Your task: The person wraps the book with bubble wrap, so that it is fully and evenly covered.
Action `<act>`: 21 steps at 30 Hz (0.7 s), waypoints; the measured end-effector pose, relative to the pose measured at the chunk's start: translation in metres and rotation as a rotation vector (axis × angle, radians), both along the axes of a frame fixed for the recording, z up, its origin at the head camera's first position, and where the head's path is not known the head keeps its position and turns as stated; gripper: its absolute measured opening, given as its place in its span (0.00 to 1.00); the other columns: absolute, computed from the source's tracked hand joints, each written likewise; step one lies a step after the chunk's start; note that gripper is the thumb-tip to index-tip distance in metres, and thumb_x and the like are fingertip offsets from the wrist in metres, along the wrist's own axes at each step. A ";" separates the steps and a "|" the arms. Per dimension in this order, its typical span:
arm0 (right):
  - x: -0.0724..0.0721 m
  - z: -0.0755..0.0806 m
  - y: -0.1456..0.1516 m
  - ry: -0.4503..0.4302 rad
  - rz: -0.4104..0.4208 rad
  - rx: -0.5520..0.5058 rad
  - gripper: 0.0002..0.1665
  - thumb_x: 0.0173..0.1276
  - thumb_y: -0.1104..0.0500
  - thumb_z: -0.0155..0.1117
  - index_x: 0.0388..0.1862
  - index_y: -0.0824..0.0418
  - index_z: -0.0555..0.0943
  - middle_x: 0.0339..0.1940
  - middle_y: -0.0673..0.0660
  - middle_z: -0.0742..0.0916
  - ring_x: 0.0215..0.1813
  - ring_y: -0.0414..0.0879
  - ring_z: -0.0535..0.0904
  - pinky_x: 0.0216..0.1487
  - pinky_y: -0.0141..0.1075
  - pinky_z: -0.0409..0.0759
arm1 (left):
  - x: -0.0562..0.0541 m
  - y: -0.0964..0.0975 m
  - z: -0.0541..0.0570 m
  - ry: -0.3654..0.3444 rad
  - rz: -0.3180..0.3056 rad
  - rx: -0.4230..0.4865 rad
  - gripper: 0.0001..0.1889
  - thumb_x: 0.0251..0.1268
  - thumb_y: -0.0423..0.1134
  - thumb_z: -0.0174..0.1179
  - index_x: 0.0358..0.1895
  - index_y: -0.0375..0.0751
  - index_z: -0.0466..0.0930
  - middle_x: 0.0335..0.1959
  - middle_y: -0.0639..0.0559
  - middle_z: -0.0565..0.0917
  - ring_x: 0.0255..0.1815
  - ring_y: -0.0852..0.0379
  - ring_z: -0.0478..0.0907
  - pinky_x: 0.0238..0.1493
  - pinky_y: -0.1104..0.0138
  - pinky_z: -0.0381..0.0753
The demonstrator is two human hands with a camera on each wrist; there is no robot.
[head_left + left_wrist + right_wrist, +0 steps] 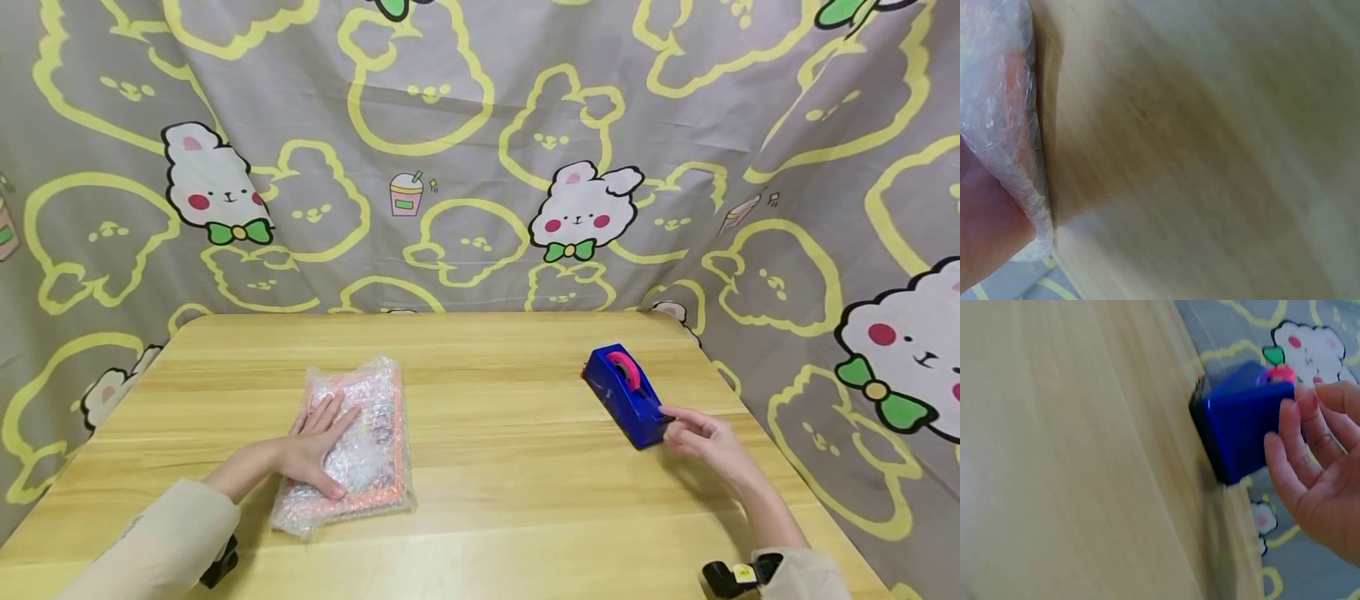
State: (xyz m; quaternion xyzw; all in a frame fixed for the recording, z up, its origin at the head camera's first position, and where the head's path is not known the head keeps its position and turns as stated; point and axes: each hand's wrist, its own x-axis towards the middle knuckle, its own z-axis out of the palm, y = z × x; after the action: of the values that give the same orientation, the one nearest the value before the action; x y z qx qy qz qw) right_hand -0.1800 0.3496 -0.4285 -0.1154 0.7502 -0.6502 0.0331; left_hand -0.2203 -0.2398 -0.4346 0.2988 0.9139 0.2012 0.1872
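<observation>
A flat, orange-edged item in bubble wrap [375,425] lies on the table at the left in the head view. My left hand [315,450] rests on it with the fingers spread, pressing the wrap. The left wrist view catches the edge of the bubble wrap [1013,119] beside part of the hand [988,219]. At the right stands a blue tape dispenser [618,396] with a pink core [626,369]. My right hand [705,446] is at its near end, thumb and fingertips pinched together at the cutting edge. The clear tape between them is too thin to make out.
The wooden table [495,467] has rounded far corners. A grey curtain [480,183] with cartoon rabbits hangs behind it and along both sides, close to the dispenser on the right.
</observation>
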 end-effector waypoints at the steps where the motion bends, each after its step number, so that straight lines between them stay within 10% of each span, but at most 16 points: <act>1: 0.001 0.002 -0.004 0.014 0.025 -0.002 0.20 0.67 0.69 0.51 0.53 0.52 0.78 0.33 0.45 0.83 0.38 0.35 0.80 0.41 0.29 0.80 | 0.001 0.000 0.000 0.001 0.001 -0.001 0.65 0.38 0.61 0.68 0.70 0.33 0.32 0.66 0.27 0.21 0.66 0.30 0.17 0.57 0.34 0.21; 9: -0.001 0.024 -0.056 0.206 0.080 0.120 0.22 0.65 0.70 0.54 0.57 0.60 0.75 0.35 0.44 0.84 0.36 0.34 0.80 0.36 0.28 0.78 | 0.002 -0.001 -0.001 0.035 0.008 -0.010 0.65 0.36 0.62 0.69 0.70 0.33 0.33 0.67 0.26 0.23 0.66 0.28 0.20 0.58 0.34 0.23; 21: -0.027 0.041 -0.135 0.193 0.216 0.153 0.26 0.66 0.64 0.55 0.61 0.73 0.67 0.46 0.57 0.85 0.45 0.36 0.80 0.45 0.29 0.78 | 0.001 0.001 0.000 0.014 0.003 -0.017 0.65 0.38 0.61 0.68 0.70 0.31 0.33 0.66 0.26 0.23 0.66 0.29 0.20 0.59 0.35 0.22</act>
State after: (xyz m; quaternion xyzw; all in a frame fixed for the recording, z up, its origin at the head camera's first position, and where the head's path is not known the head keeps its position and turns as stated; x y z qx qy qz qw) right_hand -0.2073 0.2142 -0.3878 -0.2547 0.7805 -0.5696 0.0393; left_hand -0.2189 -0.2385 -0.4342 0.2974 0.9173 0.1915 0.1829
